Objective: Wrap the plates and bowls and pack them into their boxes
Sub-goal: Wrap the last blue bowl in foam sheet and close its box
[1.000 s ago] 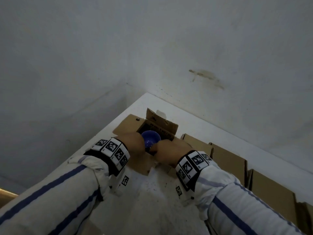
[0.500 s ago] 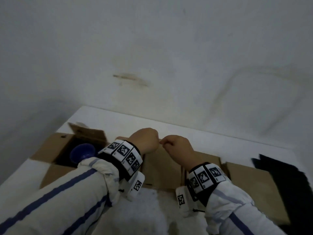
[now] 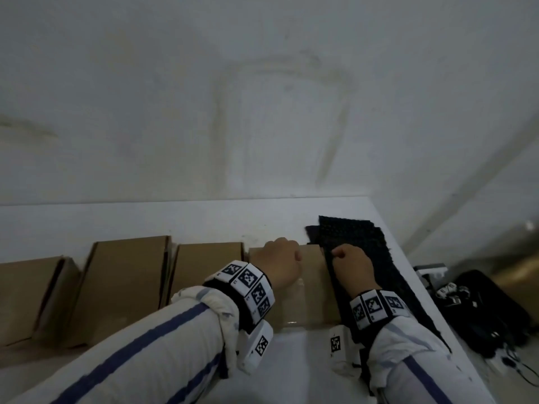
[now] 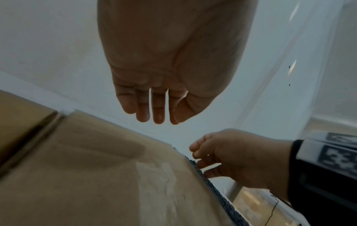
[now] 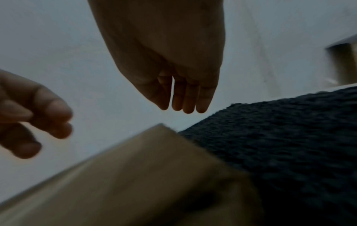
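Above the rightmost box (image 3: 309,290), we hold our left hand (image 3: 281,265) and right hand (image 3: 351,269) loosely curled, gripping nothing.

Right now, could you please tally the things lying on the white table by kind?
Brown cardboard boxes: 4
Pile of dark knitted sheets: 1
Total: 5

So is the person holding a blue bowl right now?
No, the left hand and right hand both hang with nothing in them above a cardboard box.
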`<state>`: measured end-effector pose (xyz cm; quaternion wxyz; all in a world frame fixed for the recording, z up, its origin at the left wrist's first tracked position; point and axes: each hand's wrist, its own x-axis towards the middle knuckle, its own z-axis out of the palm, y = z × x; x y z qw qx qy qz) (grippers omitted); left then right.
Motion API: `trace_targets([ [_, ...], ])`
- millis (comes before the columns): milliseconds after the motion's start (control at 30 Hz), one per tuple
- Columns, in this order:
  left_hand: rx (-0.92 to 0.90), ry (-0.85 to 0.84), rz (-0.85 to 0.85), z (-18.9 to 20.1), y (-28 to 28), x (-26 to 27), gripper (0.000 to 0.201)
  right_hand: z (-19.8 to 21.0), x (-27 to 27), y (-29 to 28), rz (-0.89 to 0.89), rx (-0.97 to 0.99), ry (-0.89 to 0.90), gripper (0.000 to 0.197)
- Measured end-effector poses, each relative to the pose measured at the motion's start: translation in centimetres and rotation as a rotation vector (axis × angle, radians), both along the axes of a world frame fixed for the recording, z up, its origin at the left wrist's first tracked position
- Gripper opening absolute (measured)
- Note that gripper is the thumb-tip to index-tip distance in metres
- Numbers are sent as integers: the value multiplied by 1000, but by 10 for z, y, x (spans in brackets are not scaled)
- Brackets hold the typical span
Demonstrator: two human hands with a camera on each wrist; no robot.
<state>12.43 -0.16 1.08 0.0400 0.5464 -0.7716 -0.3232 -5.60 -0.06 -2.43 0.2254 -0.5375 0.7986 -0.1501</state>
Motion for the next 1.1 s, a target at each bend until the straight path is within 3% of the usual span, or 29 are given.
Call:
trace_targets([
  [167,-7,-38,-7,-15,0,-19,23,-33,-25,-1,100,281,135,42],
  [367,-68,-13,-9,-23,1,-14,26,-44,-29,-3,160,200,287,27],
  [567,-22,31,1,-20,-3,-12,26,-19,-37,-14,191,250,155,25],
  [667,56,76,44,-18,-6,-10,27,6,-30,-20,152,153,13,24],
  [800,136,312,193,-6,-4,-7,40,42,-4,-23,166,-99,-237,24],
  [933,352,661,451,7,-4,7,55,70,46,-14,396,-119,-339,17],
  [1033,373,904,715,10,-6,36,39,74,80,-4,464,-118,-508,7],
  [1100,372,1054,831,11,-6,67,34,72,99,-5,467,-128,-519,36],
])
